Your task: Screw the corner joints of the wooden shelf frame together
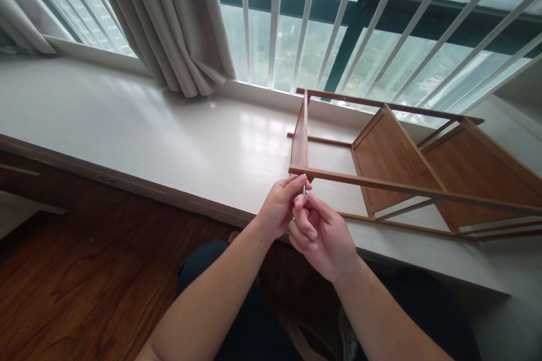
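Note:
My left hand (279,206) and my right hand (322,237) meet in front of me, fingertips pinched together on a small thin metal piece (304,189) that looks like a screw or pin. Both hands hover just in front of the near left corner of a wooden shelf frame (381,183). The frame lies on its side on the white window ledge (148,135), with two slanted wooden boards (389,158) inside it.
A beige curtain (169,22) hangs at the back left. White window bars (275,17) run behind the ledge. Dark wood flooring (84,271) lies below the ledge at left. My legs in dark trousers are under my arms.

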The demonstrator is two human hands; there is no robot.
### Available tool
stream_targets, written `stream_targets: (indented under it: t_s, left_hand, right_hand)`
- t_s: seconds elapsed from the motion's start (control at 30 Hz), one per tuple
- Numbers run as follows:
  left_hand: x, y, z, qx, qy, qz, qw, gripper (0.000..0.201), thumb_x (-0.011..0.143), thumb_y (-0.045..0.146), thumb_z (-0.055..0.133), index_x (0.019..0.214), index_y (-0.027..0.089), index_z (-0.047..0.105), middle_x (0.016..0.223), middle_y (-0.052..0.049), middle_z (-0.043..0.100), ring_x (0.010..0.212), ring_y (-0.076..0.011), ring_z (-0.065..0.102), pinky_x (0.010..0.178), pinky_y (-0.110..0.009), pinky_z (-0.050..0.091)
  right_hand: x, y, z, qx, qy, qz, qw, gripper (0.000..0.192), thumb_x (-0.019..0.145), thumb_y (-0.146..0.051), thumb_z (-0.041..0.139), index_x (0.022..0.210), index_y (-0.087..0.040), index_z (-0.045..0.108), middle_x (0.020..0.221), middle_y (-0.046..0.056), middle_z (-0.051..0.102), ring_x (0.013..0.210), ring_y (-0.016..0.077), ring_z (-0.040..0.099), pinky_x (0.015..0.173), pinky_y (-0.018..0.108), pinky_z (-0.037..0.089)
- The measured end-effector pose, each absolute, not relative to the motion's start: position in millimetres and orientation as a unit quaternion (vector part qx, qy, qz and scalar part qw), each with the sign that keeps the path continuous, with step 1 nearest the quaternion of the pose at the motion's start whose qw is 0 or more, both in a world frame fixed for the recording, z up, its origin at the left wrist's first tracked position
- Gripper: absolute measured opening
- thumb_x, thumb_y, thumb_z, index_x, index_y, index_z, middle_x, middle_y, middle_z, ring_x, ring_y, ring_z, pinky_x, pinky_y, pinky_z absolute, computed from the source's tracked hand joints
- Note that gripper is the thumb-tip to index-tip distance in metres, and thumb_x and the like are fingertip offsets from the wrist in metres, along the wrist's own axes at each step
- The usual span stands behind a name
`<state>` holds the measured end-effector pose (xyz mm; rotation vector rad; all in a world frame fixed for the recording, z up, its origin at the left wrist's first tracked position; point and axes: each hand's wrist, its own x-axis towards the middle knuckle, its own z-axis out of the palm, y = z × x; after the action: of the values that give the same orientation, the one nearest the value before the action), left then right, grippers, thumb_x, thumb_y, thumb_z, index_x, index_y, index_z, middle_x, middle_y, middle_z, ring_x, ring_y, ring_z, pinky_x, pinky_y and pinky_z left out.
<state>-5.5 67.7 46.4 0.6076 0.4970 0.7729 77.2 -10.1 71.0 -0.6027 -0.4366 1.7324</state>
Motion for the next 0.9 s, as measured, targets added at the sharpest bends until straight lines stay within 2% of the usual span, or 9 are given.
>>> stream_targets:
  t_s: [0.23,0.4,0.47,0.63,0.9]
  left_hand:
    - [-6.6,63.7,48.3,0.318,0.249,0.351,0.845,0.031,0.079,0.042,0.076,0.075,0.014,0.065,0.040,0.008,0.041,0.039,-0.0062,0.043,0.043,-0.015,0.039]
    - [-5.0,63.3,47.4,0.342,0.251,0.368,0.828,0.034,0.079,0.046,0.075,0.075,0.014,0.065,0.045,0.005,0.048,0.041,-0.0078,0.046,0.043,-0.017,0.039]
    - [-4.5,64.0,47.0,0.348,0.242,0.377,0.824,0.034,0.080,0.047,0.074,0.075,0.014,0.065,0.047,0.006,0.047,0.041,-0.0073,0.044,0.042,-0.017,0.038]
    - [-4.1,65.1,46.9,0.348,0.222,0.371,0.832,0.034,0.082,0.048,0.071,0.077,0.015,0.064,0.048,0.008,0.039,0.039,-0.0054,0.033,0.038,-0.017,0.027]
    - [-3.4,65.3,44.9,0.332,0.221,0.379,0.835,0.034,0.081,0.047,0.073,0.077,0.015,0.063,0.059,0.004,0.049,0.049,-0.0073,0.045,0.048,-0.020,0.033]
  right_hand:
    - [71.4,-14.3,64.8,-0.308,-0.223,0.704,0.599,0.038,0.095,-0.049,0.053,0.084,-0.016,0.067,0.045,-0.005,0.047,0.033,0.0080,0.036,0.035,0.019,0.029]
    - [75.5,-13.7,60.3,-0.411,-0.294,0.599,0.621,0.033,0.093,-0.045,0.058,0.081,-0.015,0.066,0.044,-0.006,0.048,0.035,0.0077,0.038,0.037,0.019,0.029]
    - [79.4,-12.5,59.4,-0.459,-0.337,0.541,0.619,0.031,0.092,-0.045,0.061,0.081,-0.016,0.065,0.044,-0.007,0.047,0.036,0.0075,0.037,0.039,0.019,0.030]
    - [85.2,-11.5,63.6,-0.553,-0.436,0.410,0.579,0.034,0.091,-0.048,0.063,0.076,-0.018,0.063,0.047,-0.007,0.046,0.040,0.0090,0.039,0.042,0.022,0.032]
    - [85.6,-11.3,65.4,-0.634,-0.526,0.246,0.511,0.030,0.090,-0.044,0.065,0.076,-0.018,0.066,0.058,-0.002,0.055,0.052,0.0120,0.044,0.052,0.025,0.035]
